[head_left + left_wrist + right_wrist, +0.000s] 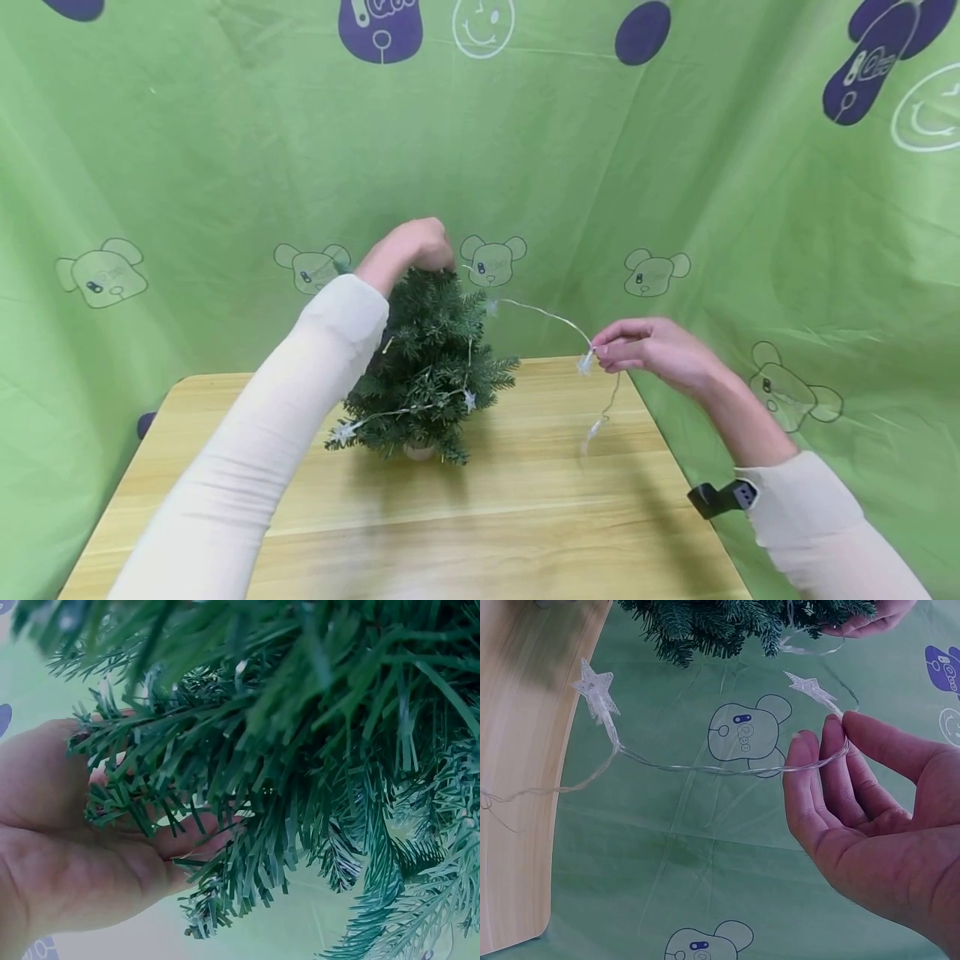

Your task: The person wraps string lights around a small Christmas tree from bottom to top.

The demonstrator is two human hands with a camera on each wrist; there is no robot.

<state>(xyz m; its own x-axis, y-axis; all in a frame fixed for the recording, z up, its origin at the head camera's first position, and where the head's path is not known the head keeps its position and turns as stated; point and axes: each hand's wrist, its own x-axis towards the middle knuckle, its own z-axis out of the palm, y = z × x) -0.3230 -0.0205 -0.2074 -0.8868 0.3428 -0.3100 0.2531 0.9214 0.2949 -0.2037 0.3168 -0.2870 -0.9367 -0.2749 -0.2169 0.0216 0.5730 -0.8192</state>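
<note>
A small artificial Christmas tree [431,333] stands on the table, with star-shaped string lights [408,410] draped across its front. My left hand [429,243] reaches over to the far side of its top. In the left wrist view, branches cover the fingertips of the left hand [82,840], so what they touch is hidden. To the right of the tree, my right hand [660,354] pinches the string lights' clear wire between thumb and fingertips. Beside that pinch sits one star light [812,688], and another star light [596,691] hangs farther along the loose wire.
The wooden table [525,517] has its right edge below the right forearm. Behind it hangs a green curtain [562,183] printed with bear heads. A black device [722,497] is strapped at the right sleeve cuff.
</note>
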